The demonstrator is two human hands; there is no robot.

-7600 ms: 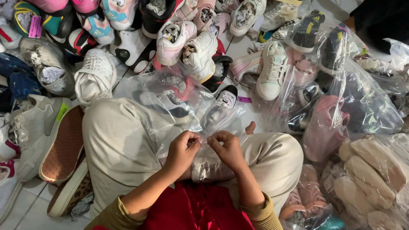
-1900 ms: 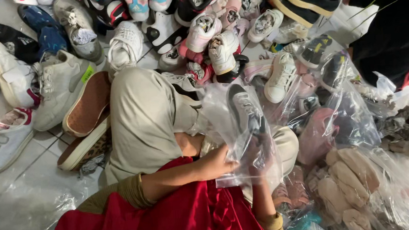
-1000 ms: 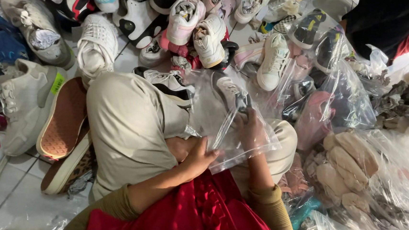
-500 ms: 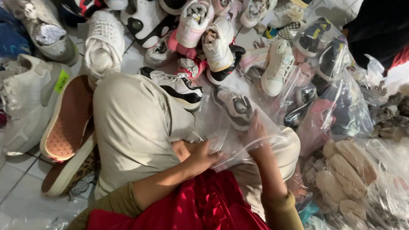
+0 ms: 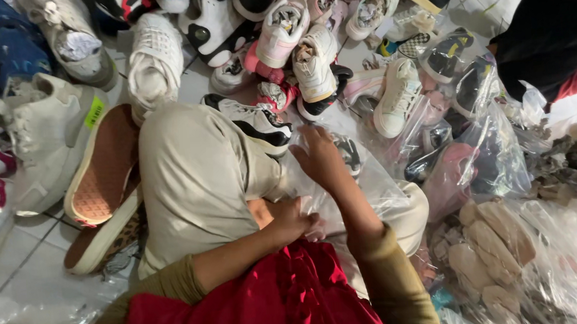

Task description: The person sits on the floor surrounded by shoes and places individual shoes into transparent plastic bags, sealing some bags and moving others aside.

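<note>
I sit cross-legged on a tiled floor, and a clear plastic bag (image 5: 372,190) lies across my lap at the centre of the frame. My left hand (image 5: 293,221) pinches the bag's near edge against my leg, fingers closed on the film. My right hand (image 5: 318,156) rests spread on top of the bag, just beside a black-and-white sneaker (image 5: 255,120) (a second dark shoe (image 5: 350,154) shows through the plastic). Loose shoes (image 5: 293,40) crowd the upper frame; bagged shoes (image 5: 477,149) pile up at the right.
</note>
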